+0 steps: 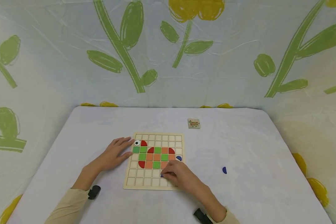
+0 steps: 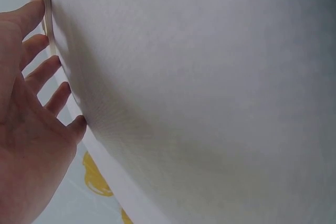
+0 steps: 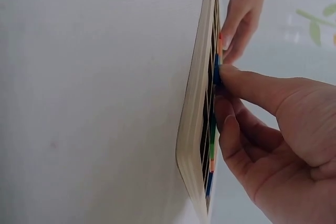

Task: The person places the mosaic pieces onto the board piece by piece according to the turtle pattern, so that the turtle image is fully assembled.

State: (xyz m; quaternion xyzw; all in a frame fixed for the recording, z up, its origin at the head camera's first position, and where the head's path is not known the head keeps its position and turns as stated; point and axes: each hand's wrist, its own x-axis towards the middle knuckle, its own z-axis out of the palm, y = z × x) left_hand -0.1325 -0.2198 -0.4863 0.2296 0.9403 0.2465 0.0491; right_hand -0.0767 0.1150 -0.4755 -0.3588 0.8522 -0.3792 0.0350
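Observation:
A square wooden grid board (image 1: 131, 181) lies on the white table. Its cells hold green and orange squares, red quarter-round pieces (image 1: 141, 164) and a white eye tile (image 1: 137, 143). My right hand (image 1: 182, 175) pinches a small blue piece (image 3: 216, 72) between thumb and fingers, at a cell in the board's lower part; the fingers hide most of it. Along the board's left edge rests my left hand (image 1: 112, 155), fingers extended and spread, thumb touching the frame. Another blue half-round piece (image 1: 179, 158) sits in the board's right column.
To the right of the board, a loose blue half-round piece (image 1: 224, 170) lies on the table (image 1: 249, 137). Behind the board is a small square card (image 1: 194, 123) with a grid picture. Cloth printed with plants (image 1: 131, 25) surrounds the table.

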